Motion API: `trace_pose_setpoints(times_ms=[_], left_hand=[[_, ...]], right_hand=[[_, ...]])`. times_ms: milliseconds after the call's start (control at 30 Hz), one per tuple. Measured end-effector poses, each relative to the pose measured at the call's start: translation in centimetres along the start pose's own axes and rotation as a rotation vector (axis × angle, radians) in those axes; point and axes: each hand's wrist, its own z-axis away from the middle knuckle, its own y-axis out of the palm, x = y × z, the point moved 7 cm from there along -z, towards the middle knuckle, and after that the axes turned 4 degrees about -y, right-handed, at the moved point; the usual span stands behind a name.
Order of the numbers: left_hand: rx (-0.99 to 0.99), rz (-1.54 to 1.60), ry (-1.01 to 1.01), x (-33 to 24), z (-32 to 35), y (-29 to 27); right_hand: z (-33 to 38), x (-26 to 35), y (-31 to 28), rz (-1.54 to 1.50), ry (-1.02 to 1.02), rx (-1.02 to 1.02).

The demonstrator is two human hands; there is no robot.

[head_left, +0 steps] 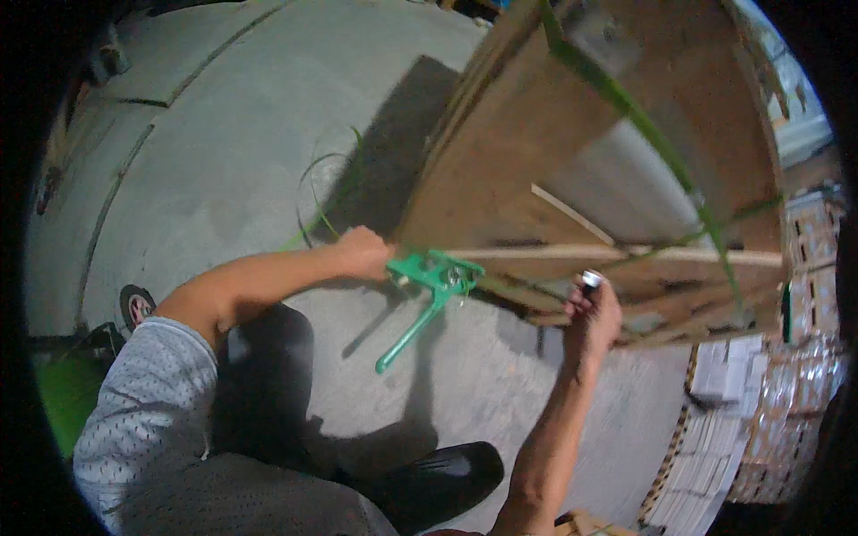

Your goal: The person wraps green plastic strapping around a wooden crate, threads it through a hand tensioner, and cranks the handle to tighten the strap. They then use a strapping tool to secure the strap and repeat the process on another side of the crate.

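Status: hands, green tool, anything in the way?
Left hand at green tool; right hand pinching small silvery piece. Lever untouched. Loose green strap curling beyond left hand.

Grey concrete floor (250, 134), dark seams (116, 192) at left, shadow (393, 125) beside box.
Large brown box (500, 179) stands on it, right; small red-hubbed wheel (137, 306), left; green strap (359, 136) curls over it, contact unclear.

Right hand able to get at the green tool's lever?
Likely yes: the lever sticks out, with nothing visible between it and the right hand, though that hand holds a small silver item.
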Motion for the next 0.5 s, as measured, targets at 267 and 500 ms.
trace_pose_setpoints(times_ms=[267,500], left_hand=[[-0.183,0.026,0.095,-1.7,2.2,-0.3],[0.011,0.156,0.336,-5.9,5.5,-3.7]], right_hand=[[0.6,-11.8,-1.8,0.208,0.208,0.211],[-0.2,-15.0,-5.0,0.114,0.237,0.200]])
